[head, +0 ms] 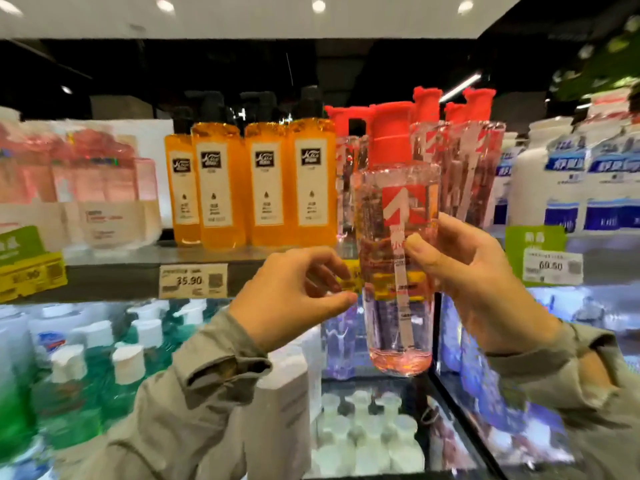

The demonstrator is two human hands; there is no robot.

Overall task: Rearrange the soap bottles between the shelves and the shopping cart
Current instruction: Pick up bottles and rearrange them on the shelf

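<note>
My right hand [464, 271] grips a clear pink soap bottle [398, 258] with a red pump cap, holding it upright in front of the upper shelf [138, 268]. Thumb and fingers curl round its middle. My left hand [298, 296] hovers just left of the bottle, fingers loosely curled, holding nothing and a little apart from it. Several matching red-capped bottles [460, 168] stand on the shelf right behind. No shopping cart is in view.
Orange soap bottles [256, 181] with black pumps stand left of the red-capped ones. White jugs with blue labels [568, 181] fill the right. Pink packs [86, 181] sit far left. Lower shelves hold green bottles [86, 375] and white-capped bottles [367, 431].
</note>
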